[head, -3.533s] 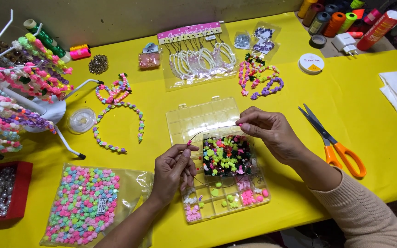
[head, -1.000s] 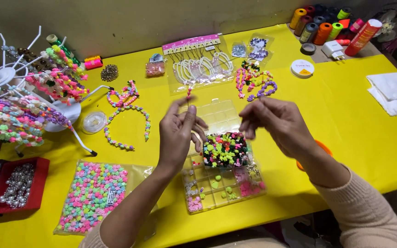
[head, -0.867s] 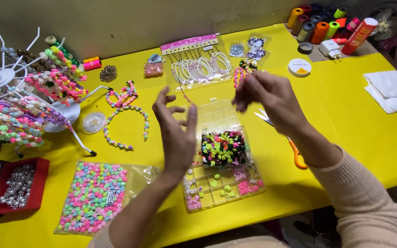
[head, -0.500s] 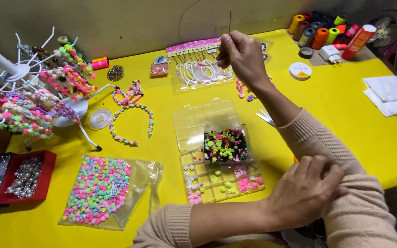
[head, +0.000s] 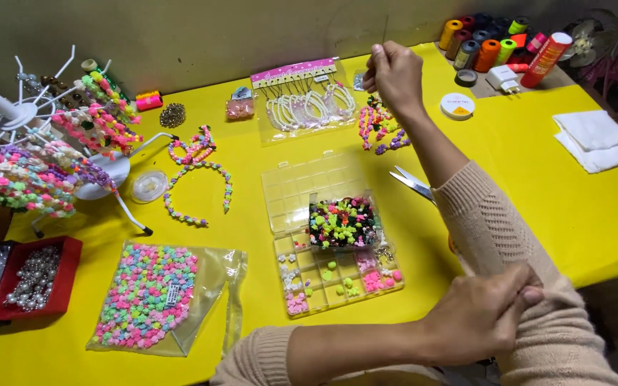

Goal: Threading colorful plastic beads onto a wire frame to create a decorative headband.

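My right hand [head: 395, 71] is stretched out to the far side of the yellow table [head: 538, 193], raised above a pile of pink and purple beaded strings [head: 380, 136]. Its thumb and finger are pinched on what seems to be a fine thread, too thin to see clearly. My left hand [head: 488, 314] is crossed under my right arm at the near edge, fingers pinched shut by the right elbow, seemingly on the thread's other end. Between the arms lies a clear compartment box [head: 302, 186], lid open, with a heap of neon beads [head: 342, 221] in it.
Scissors [head: 413, 182] lie partly under my right arm. A bag of pastel beads [head: 148, 297], a red tray of pearls [head: 66, 250], a white bracelet stand [head: 23, 114] and beaded headbands [head: 194, 179] fill the left. Thread spools [head: 488, 50], a tape roll [head: 457, 106], white cloths [head: 595, 139].
Both hands were together over the bead box. My right hand has since gone up and away to the table's far side, and my left hand has dropped to the near edge by the right elbow.
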